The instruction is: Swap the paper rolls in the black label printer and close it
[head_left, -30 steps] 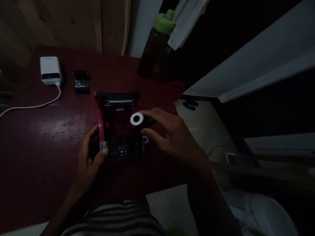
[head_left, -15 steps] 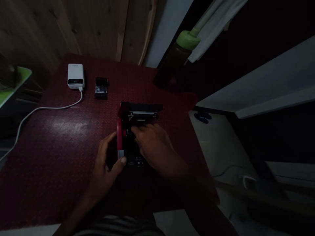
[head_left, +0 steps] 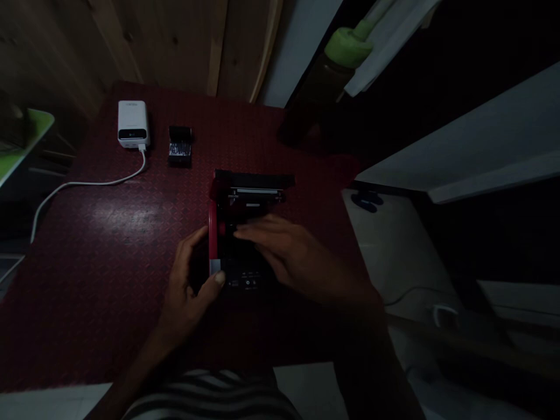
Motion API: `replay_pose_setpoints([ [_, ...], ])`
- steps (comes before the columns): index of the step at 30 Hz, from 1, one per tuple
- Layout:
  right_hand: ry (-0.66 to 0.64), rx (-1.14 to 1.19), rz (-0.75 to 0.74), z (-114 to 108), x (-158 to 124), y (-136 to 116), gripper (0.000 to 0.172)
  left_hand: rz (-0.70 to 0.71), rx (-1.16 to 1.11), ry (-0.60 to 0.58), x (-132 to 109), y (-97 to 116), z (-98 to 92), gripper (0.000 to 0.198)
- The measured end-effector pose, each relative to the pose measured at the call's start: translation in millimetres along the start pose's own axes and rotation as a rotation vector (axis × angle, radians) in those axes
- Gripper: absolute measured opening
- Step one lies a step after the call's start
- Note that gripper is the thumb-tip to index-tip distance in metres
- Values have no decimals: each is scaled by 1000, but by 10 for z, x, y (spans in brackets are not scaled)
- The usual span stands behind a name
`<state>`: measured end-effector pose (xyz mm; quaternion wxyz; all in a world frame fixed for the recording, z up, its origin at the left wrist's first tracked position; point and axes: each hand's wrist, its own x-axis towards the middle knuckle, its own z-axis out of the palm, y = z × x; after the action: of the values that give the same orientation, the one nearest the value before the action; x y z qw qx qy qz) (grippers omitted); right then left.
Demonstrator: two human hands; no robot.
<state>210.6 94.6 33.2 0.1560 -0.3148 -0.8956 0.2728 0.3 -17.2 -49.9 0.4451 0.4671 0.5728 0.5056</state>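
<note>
A small black and red printer [head_left: 245, 198] stands with its lid up in the middle of a dark red table [head_left: 109, 233]. My left hand [head_left: 190, 280] grips its left side, thumb on the front corner. My right hand [head_left: 293, 256] lies over the open paper bay with fingers stretched flat, hiding what is underneath. The white paper roll is not visible.
A white power bank [head_left: 132, 123] with a white cable [head_left: 79, 186] sits at the back left, a small black device [head_left: 179, 146] beside it. A dark bottle with a green cap [head_left: 336, 70] stands at the back right. A white ledge [head_left: 385, 239] borders the table's right edge.
One second ago my right hand held a white paper roll above the printer. It has since come down over the open bay, and the roll is out of sight. The left hand kept its grip.
</note>
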Motion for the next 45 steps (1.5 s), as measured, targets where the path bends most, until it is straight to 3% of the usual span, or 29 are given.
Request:
replay_pose_setpoints([
  [5, 55, 11, -56, 54, -105, 27, 31, 4, -15, -1, -10, 0, 5, 71],
  [11, 316, -132, -122, 180, -248, -20, 24, -7, -66, 103, 72, 145, -90, 67],
  [16, 521, -206, -133, 318, -428, -151, 29, 228, 54, 171, 657, 475, -151, 75],
  [19, 595, -233, -115, 425, -499, -190, 28, 220, 45, 104, 1017, 622, -86, 67],
  [21, 629, -260, -92, 492, -531, -202, 29, 194, -17, 129, 1123, 661, -27, 59],
  [24, 679, -332, -67, 572, -558, -225, 32, 163, -70, 149, 1051, 632, 19, 36],
  [27, 750, -439, -44, 631, -570, -258, 29, 117, -73, 128, 817, 515, 6, 21],
  [30, 800, -511, -22, 676, -584, -270, 26, -6, -96, 126, 580, 359, -17, 61],
  [32, 763, -476, -20, 694, -598, -252, 24, -77, -119, 98, 471, 276, -21, 74],
  [37, 676, -381, -39, 676, -635, -201, 27, -134, -157, -19, 367, 233, -12, 75],
  [45, 654, -332, -15, 658, -626, -222, 22, -108, -162, -14, 380, 230, 8, 73],
])
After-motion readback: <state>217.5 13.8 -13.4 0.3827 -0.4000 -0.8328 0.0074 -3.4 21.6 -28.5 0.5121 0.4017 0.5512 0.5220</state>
